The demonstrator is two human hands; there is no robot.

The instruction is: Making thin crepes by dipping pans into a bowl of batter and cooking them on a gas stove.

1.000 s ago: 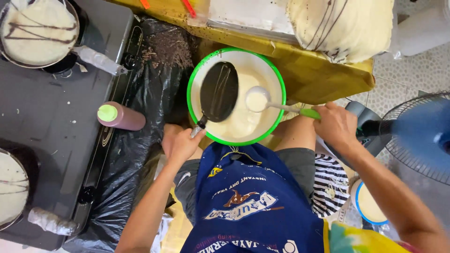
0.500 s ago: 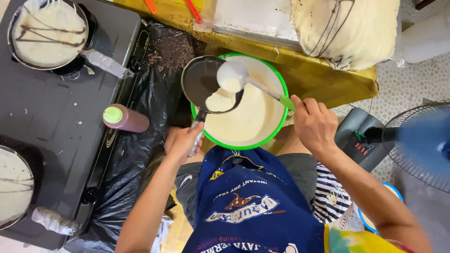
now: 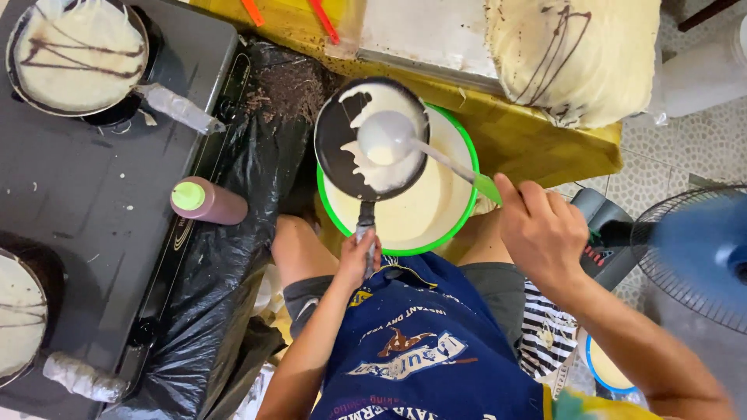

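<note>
Head view: your left hand has its fingers wrapped round the handle of the pan, held over the green-rimmed bowl. Your right hand pinches the ladle, tipping batter into the pan.

three pans, one ladle, one bottle

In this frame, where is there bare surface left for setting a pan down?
The dark grey stovetop is bare between the upper crepe pan, the lower crepe pan and the brown squeeze bottle with a green cap. The middle is crowded: the left hand holds a small black pan over the green-rimmed batter bowl, and the right hand holds the ladle.
</note>
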